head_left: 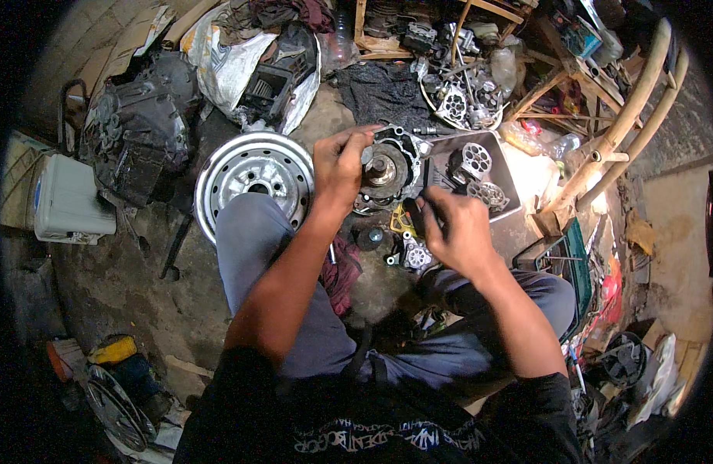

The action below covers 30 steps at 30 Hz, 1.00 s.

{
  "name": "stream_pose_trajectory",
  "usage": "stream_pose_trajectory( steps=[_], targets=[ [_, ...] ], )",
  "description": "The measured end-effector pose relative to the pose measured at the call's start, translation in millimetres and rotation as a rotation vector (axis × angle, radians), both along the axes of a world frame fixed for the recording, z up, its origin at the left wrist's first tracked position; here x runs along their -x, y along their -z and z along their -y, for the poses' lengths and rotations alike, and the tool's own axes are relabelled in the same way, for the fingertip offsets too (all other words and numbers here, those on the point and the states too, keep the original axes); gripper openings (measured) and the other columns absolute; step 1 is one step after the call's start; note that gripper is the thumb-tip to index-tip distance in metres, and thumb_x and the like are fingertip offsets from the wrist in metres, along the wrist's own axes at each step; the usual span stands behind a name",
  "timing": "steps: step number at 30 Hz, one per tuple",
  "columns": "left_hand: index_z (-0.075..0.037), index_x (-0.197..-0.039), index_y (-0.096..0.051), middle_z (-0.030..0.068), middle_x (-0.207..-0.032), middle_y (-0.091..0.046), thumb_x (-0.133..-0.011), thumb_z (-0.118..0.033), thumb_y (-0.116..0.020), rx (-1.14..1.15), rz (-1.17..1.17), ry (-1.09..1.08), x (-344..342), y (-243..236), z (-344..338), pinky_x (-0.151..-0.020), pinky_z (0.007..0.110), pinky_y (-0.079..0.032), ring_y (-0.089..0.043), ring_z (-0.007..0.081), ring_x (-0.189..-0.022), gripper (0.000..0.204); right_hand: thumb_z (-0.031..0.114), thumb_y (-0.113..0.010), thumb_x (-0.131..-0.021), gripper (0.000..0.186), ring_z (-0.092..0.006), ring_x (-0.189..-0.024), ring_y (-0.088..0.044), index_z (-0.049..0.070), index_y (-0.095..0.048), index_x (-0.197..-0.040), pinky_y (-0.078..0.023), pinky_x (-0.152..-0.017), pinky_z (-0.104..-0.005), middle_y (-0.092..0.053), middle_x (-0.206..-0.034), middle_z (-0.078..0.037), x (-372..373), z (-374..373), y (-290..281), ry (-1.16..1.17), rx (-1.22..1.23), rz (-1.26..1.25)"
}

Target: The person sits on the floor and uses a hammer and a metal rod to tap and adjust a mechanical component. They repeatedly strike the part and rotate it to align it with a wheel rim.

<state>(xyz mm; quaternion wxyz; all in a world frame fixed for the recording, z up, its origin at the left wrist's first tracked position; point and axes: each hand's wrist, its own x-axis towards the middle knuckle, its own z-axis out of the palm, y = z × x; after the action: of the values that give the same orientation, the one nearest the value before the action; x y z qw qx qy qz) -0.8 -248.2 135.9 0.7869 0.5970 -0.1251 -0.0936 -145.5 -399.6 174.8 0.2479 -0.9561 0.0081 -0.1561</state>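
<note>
My left hand [341,172] is closed on the edge of a round metal machine housing [409,158], with a shaft standing up from its middle. The housing is tilted up toward me above the floor. My right hand [458,233] is just right of it, fingers closed around a dark, slim object [426,223] whose kind I cannot make out. Below the hands lie a yellow flat gasket-like piece [402,220], a silver cast part with round holes [410,254] and a small dark cylinder [369,238].
A grey tray [514,182] at the right holds round, holed metal parts. A silver wheel rim [217,166] lies by my left knee. Farther off are a large gearbox casing [143,116], a white sack [221,66] and a basin of metal parts [468,120]. A bamboo frame [621,127] leans at the right.
</note>
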Motion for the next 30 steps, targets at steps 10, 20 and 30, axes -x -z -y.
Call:
stream_pose_trajectory(
  steps=[10,20,30],
  targets=[
    [0.011,-0.105,-0.075,0.0164,-0.101,-0.077,-0.089,-0.015,-0.057,0.066,-0.082,0.042,0.5,7.2,1.3,-0.086,0.029,-0.053,-0.07,0.0192,-0.092,0.035,0.01,-0.07,-0.085,0.011,-0.0426,-0.063,-0.067,0.004,-0.067,-0.093,-0.053,-0.058,-0.049,-0.066,-0.069,-0.022,-7.3,9.5,2.9,0.038,-0.048,0.051],
    [0.012,-0.104,-0.075,0.0184,-0.103,-0.077,-0.09,-0.014,-0.057,-0.003,0.026,0.032,-4.0,10.8,-2.3,-0.089,0.031,-0.053,-0.07,0.0207,-0.095,0.034,0.01,-0.069,-0.086,0.012,-0.0424,-0.064,-0.067,0.004,-0.068,-0.096,-0.053,-0.06,-0.0498,-0.067,-0.069,-0.023,-4.9,4.5,3.9,0.017,-0.022,0.048],
    [0.011,-0.103,-0.075,0.0168,-0.103,-0.077,-0.092,-0.018,-0.056,0.03,-0.049,0.0,-6.5,17.0,-0.7,-0.086,0.03,-0.052,-0.069,0.0181,-0.09,0.036,0.011,-0.07,-0.087,0.01,-0.0428,-0.062,-0.067,0.003,-0.067,-0.092,-0.052,-0.057,-0.0501,-0.065,-0.066,-0.024,9.2,-6.8,14.2,-0.038,-0.09,-0.022]
  ],
)
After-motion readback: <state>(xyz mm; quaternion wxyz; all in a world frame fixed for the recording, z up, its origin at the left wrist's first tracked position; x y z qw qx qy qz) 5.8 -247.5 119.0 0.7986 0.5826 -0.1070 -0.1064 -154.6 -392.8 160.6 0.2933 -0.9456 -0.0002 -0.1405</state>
